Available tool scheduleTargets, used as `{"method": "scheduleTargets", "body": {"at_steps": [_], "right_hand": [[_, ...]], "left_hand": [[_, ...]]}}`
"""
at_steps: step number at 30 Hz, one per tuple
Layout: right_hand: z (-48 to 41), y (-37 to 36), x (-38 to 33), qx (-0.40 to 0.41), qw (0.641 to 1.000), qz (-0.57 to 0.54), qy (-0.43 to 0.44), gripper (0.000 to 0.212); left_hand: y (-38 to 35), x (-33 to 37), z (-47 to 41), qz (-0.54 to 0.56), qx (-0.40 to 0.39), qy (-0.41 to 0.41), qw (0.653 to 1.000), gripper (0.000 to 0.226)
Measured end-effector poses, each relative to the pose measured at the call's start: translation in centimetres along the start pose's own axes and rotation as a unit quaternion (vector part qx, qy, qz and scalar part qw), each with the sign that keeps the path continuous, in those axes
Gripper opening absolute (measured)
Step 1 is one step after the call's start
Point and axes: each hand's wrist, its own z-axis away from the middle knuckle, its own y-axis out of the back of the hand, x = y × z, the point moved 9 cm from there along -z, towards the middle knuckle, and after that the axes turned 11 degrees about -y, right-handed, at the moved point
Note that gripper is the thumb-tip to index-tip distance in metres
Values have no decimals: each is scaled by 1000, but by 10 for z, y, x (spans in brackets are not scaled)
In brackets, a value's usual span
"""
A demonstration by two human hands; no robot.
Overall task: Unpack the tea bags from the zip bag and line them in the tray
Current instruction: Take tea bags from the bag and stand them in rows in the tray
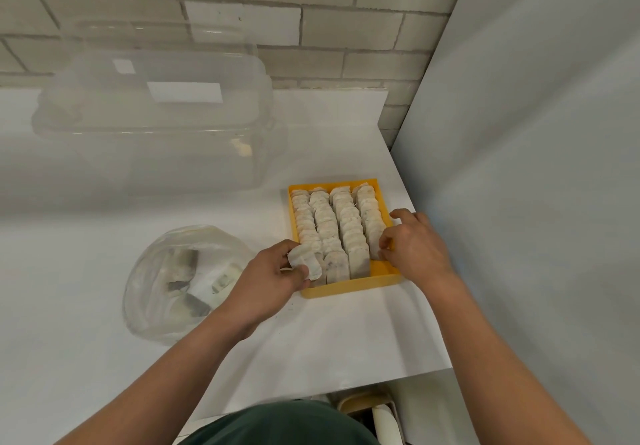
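A yellow tray (349, 288) sits on the white counter, holding several rows of pale tea bags (341, 223) standing on edge. My left hand (270, 278) pinches one tea bag (306, 260) at the near left corner of the tray, against the front of the leftmost row. My right hand (414, 245) rests at the tray's right side, fingertips curled onto the front bags of the rightmost row. A clear zip bag (180, 282) lies open on the counter to the left of the tray, with several tea bags still inside.
A large clear plastic container with a lid (156, 115) stands at the back left against the tiled wall. A grey panel (536, 167) closes off the right side. The counter's front edge (346, 392) runs just below the tray.
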Motion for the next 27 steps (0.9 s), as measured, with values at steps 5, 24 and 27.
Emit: {"method": "scheduleTargets", "body": {"at_steps": [5, 24, 27], "right_hand": [[1, 0, 1, 31, 1000, 8, 0, 18], [72, 79, -47, 158, 920, -307, 183, 10], [98, 78, -72, 127, 891, -299, 318, 16]], "left_hand": [[-1, 1, 1, 3, -3, 2, 1000, 22], [-3, 13, 1, 98, 10, 3, 995, 19], [-10, 14, 2, 167, -12, 45, 985, 21]]}}
